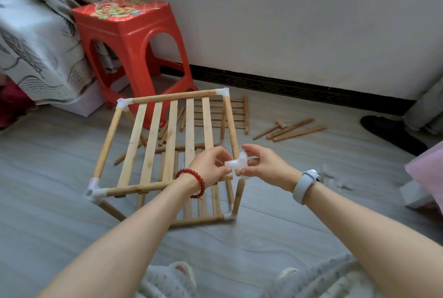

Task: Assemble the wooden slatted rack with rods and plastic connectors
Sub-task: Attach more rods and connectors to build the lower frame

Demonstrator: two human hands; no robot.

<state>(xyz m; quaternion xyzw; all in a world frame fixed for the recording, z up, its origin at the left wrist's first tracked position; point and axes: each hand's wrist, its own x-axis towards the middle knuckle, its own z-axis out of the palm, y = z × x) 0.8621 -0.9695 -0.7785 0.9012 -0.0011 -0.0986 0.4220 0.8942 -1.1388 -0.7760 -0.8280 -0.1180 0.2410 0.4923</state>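
Observation:
A half-built wooden rack [153, 139] stands on the floor, its upper slatted shelf framed by rods with white plastic connectors at three corners [221, 93]. At the near right corner both hands meet on a loose white connector [236, 163]. My left hand [208, 166], with a red bead bracelet, pinches its left end. My right hand [261, 166], with a grey wristband, pinches its right side. The connector sits at the end of the right side rod [231, 123]. An upright rod [238, 197] stands just below it.
A red plastic stool [129, 34] stands behind the rack by the wall. Loose rods [292, 129] and a spare slatted panel [223, 112] lie on the floor behind. More white connectors [335, 179] lie at the right. A patterned cloth [31, 41] hangs at left.

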